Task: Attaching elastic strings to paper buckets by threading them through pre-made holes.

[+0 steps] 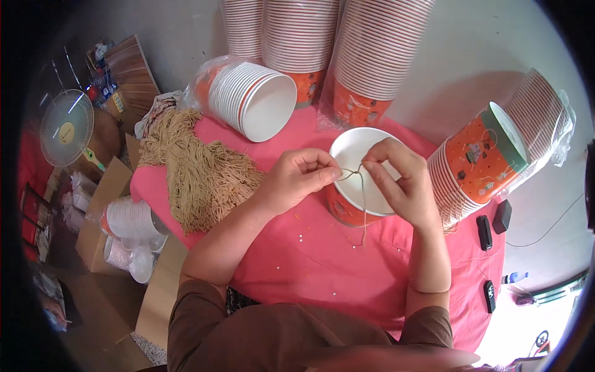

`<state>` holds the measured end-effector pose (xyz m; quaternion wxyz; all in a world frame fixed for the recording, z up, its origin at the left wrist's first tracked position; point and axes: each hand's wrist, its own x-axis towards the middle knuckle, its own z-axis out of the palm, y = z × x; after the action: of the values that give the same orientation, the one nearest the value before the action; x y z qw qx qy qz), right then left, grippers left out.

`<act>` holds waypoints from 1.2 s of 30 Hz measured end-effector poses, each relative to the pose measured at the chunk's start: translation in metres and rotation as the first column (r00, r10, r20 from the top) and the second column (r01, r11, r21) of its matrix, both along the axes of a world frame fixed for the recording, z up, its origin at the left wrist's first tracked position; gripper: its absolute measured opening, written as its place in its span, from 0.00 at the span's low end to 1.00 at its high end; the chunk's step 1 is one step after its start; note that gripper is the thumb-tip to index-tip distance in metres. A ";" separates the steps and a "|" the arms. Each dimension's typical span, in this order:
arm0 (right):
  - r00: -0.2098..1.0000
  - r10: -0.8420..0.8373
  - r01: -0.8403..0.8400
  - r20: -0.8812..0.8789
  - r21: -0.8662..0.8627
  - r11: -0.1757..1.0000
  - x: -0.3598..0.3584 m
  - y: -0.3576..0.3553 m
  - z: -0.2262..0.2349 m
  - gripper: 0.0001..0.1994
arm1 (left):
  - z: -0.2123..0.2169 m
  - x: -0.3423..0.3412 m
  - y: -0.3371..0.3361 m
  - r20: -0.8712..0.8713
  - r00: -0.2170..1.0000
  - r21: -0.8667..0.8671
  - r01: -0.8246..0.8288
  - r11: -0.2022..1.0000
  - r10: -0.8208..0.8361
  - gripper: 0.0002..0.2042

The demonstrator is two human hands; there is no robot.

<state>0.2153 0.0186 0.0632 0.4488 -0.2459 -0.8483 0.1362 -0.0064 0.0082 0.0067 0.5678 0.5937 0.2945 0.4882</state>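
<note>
Both hands meet over a paper bucket [347,208], white inside and orange outside, which stands upright on the pink cloth. Between them runs a thin tan cord [364,201], its loose end hanging down past the bucket's rim. My left hand [305,177] pinches one part of the cord between thumb and forefinger. My right hand [400,177] pinches another part just to the right, and the cord makes a small loop between the fingertips. A large heap of tan cords [207,173] lies to the left of my left forearm.
Tall bucket stacks [297,43] in plastic stand along the wall. One nested stack [269,108] lies on its side; another [480,155] leans at right. Small black devices [484,233] rest on the cloth's right edge. Cardboard boxes [111,304] and a fan [67,128] are at left.
</note>
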 end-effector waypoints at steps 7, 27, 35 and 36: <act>0.996 0.093 -0.093 0.015 0.010 0.996 -0.011 -0.001 -0.005 0.03 | 0.001 0.009 -0.007 0.069 0.997 -0.110 0.027 0.994 -0.020 0.06; 0.996 0.079 -0.073 0.044 -0.136 0.988 -0.011 0.002 -0.012 0.03 | -0.011 0.015 -0.008 0.054 0.997 0.090 -0.060 0.994 0.055 0.04; 0.992 0.124 -0.097 0.029 -0.460 0.883 -0.009 -0.001 -0.011 0.05 | -0.012 0.019 -0.009 -0.041 0.923 0.625 -0.275 0.731 0.382 0.07; 0.992 0.128 -0.103 0.016 -0.498 0.861 -0.008 0.000 -0.011 0.05 | -0.011 0.019 -0.009 -0.030 0.925 0.670 -0.263 0.695 0.378 0.07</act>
<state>0.2076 0.0186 0.0521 0.3411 -0.3048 -0.8086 0.3700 0.0129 -0.0009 -0.0044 0.2035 0.7317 0.2501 0.6006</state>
